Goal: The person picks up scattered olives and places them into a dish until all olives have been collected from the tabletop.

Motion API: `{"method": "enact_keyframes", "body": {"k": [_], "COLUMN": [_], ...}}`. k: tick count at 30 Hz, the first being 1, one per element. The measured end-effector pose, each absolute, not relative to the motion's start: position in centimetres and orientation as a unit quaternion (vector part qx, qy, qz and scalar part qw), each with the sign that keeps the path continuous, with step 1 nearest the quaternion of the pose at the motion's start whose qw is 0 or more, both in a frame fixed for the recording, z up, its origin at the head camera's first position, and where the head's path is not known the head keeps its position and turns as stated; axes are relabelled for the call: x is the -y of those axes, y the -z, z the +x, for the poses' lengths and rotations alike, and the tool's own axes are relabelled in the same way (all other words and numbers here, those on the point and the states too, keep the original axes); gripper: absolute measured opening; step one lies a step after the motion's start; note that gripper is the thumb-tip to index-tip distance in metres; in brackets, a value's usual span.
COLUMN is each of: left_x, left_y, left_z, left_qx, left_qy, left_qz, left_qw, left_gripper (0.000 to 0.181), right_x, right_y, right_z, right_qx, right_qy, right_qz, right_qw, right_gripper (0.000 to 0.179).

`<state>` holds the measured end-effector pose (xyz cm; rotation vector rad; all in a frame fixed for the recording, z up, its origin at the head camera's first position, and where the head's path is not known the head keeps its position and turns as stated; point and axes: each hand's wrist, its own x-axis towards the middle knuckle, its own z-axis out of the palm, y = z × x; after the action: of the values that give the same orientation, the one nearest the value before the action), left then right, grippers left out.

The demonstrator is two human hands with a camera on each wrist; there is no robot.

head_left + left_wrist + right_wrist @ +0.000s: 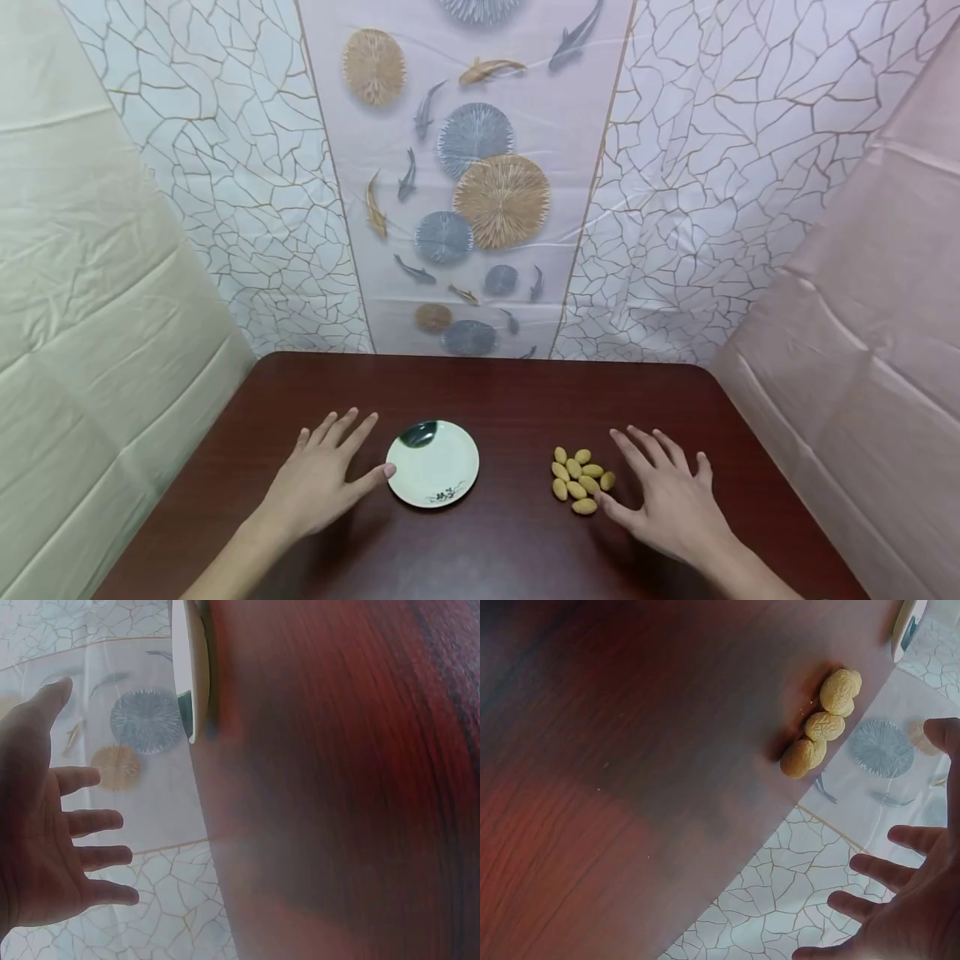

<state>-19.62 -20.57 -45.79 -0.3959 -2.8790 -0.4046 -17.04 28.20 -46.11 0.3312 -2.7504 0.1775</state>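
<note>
A small white plate [432, 467] with a dark green patch and a floral sprig lies on the table. My left hand [318, 477] hovers beside its left side, fingers spread, the thumb tip overlapping the rim in the head view. To the right lies a cluster of several yellowish-brown, wrinkled, olive-shaped fruits [576, 490]. My right hand [667, 500] is spread just right of them, its thumb tip by the nearest pieces. Neither hand holds anything. In the right wrist view the fruits [825, 726] sit in a row beyond the extended fingers. The left wrist view shows the plate [199, 667] edge-on.
A dark reddish-brown table [510, 550] carries everything. A patterned cloth [480, 275] with fish and round motifs hangs behind its far edge. Pale padded panels [90, 333] rise along the left and right sides.
</note>
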Motion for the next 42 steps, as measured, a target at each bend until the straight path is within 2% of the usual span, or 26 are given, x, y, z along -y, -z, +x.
{"method": "enact_keyframes", "body": {"k": [10, 24, 31, 35, 42], "left_x": [20.2, 19.4, 19.1, 19.0, 18.8], "left_y": [46.2, 46.7, 47.0, 47.4, 47.6], "left_z": [-19.9, -20.6, -21.1, -21.5, -21.6], "left_qx": [0.976, 0.977, 0.978, 0.978, 0.976], "left_qy": [0.141, 0.138, 0.136, 0.136, 0.142], "left_qz": [-0.137, -0.149, -0.155, -0.160, -0.163], "left_qw": [0.091, 0.064, 0.038, 0.019, -0.012], "left_gripper": [0.093, 0.106, 0.114, 0.113, 0.113], "right_x": [-28.1, -27.7, -27.6, -27.7, -27.7], "right_y": [46.3, 46.7, 47.1, 47.3, 47.5], "right_z": [-17.1, -17.5, -17.7, -17.8, -18.2], "right_qx": [0.976, 0.977, 0.978, 0.980, 0.984], "right_qy": [-0.068, -0.068, -0.077, -0.076, -0.084], "right_qz": [0.127, 0.137, 0.144, 0.143, 0.145], "right_qw": [0.166, 0.150, 0.130, 0.117, 0.068], "right_gripper": [0.084, 0.074, 0.064, 0.056, 0.046]}}
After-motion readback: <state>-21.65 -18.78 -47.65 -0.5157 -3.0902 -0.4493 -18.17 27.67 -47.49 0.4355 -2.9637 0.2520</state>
